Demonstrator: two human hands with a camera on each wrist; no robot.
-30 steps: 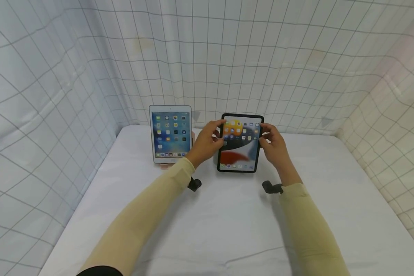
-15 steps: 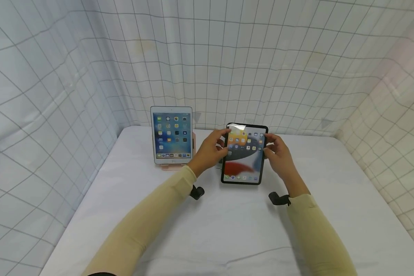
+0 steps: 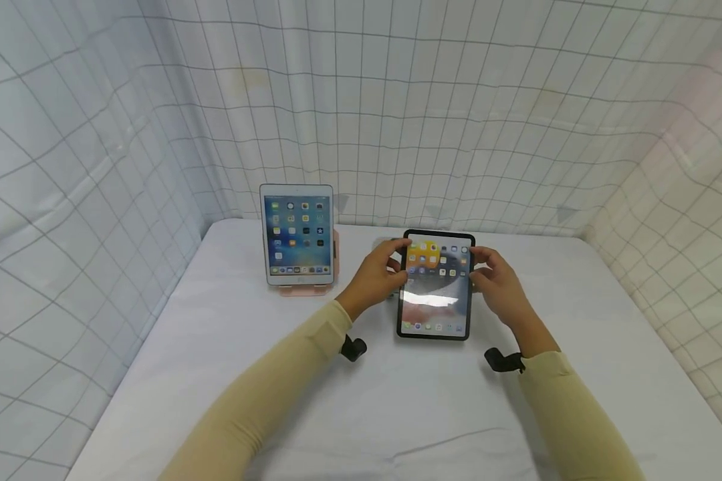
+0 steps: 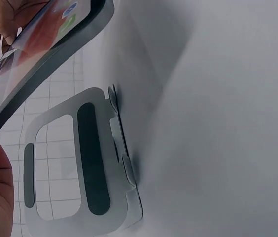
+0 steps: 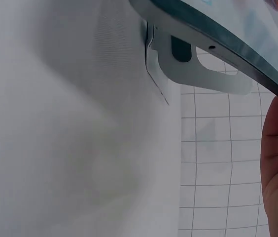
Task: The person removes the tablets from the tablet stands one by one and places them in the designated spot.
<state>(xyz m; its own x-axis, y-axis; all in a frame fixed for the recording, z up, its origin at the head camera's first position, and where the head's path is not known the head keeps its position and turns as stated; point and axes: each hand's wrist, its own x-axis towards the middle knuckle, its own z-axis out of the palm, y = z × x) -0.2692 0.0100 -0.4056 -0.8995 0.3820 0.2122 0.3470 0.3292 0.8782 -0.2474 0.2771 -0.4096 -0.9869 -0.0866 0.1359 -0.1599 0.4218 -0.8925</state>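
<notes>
A black-edged tablet (image 3: 436,287) with its screen lit is held up by both hands, tilted back toward the curtain. My left hand (image 3: 376,277) pinches its left edge near the upper half, and my right hand (image 3: 502,287) pinches the right edge at about the same height. Behind the tablet stands a silver tablet stand (image 4: 93,163) with dark grey pads; the left wrist view shows a gap between the two. Part of this stand is hidden by the tablet in the head view. The right wrist view shows the tablet's lower edge (image 5: 218,49) with the right hand's fingers at its side.
A white tablet (image 3: 299,234), also lit, leans on a pink stand (image 3: 303,291) to the left. White cloth covers the table (image 3: 361,414). A white grid-patterned curtain (image 3: 433,107) surrounds it at the back and sides.
Both hands have carried the black-edged tablet off the silver stand, toward me and slightly right. More of the stand shows now. The white tablet has stayed put.
</notes>
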